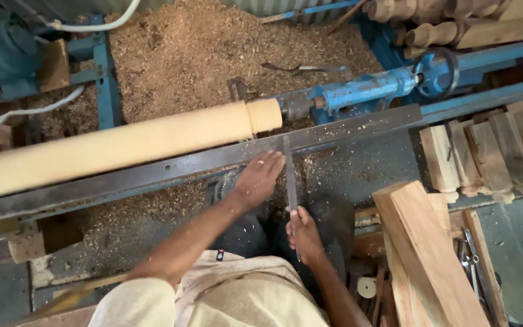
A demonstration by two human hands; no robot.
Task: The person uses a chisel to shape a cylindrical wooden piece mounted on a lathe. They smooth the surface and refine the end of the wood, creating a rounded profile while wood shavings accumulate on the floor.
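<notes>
A long pale wooden cylinder [122,142] is mounted on a blue lathe, its right end held by the tailstock [364,91]. A dark metal tool rest bar [171,169] runs along in front of it. A long flat steel chisel [289,175] lies across the bar, tip near the cylinder's right end. My left hand [258,178] rests on the blade next to the bar, fingers spread over it. My right hand [302,233] is closed around the chisel's handle end, nearer my body.
Sawdust [201,48] is heaped behind the lathe. Square wood blanks [491,154] are stacked at right, turned pieces [431,24] at top right. A rough plank [425,254] leans beside my right arm. A white cable [92,24] runs at top left.
</notes>
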